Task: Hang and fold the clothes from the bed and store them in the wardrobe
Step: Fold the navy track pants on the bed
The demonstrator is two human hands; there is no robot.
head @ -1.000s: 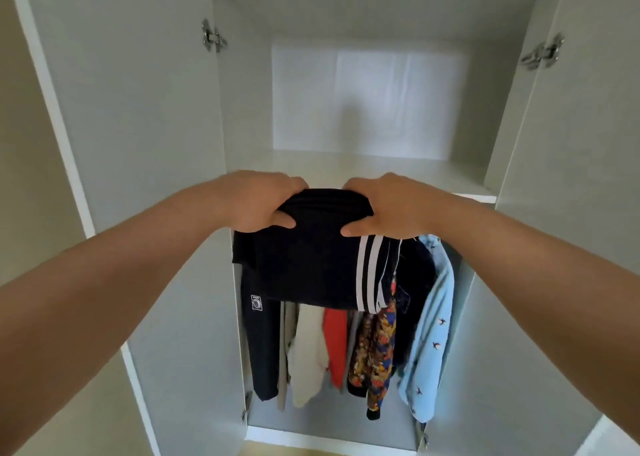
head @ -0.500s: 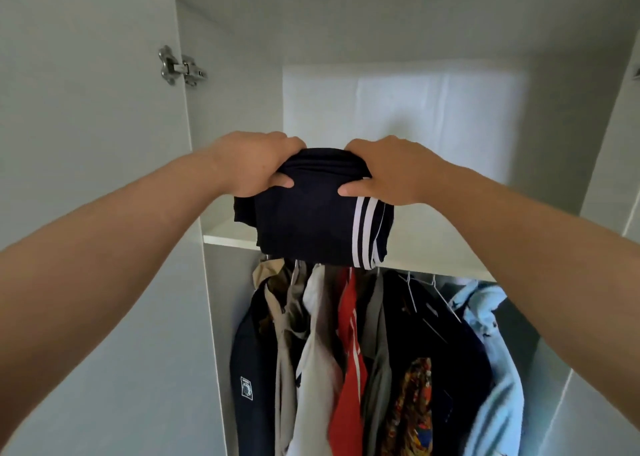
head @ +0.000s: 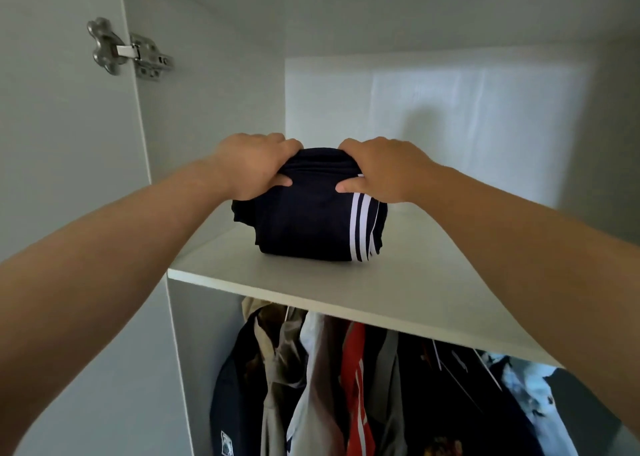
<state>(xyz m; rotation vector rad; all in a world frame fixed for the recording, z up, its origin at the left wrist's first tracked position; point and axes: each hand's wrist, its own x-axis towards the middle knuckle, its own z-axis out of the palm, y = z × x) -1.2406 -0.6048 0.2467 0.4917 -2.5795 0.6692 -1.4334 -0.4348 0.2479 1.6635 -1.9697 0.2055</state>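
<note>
Folded navy garment (head: pixel 311 227), white stripes at its right edge, resting on the wardrobe shelf (head: pixel 433 293). Left hand (head: pixel 252 168) and right hand (head: pixel 381 168) each grip its top. Hung clothes (head: pixel 346 386) below the shelf; hinge (head: pixel 128 52) on the left door.

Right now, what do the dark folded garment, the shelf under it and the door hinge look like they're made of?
The folded garment: soft matte navy fabric, probably a knit; it bunches and creases. The shelf: smooth matte white board, likely laminate; thin flat edge. The hinge: bright silvery metal, glinting.
</note>
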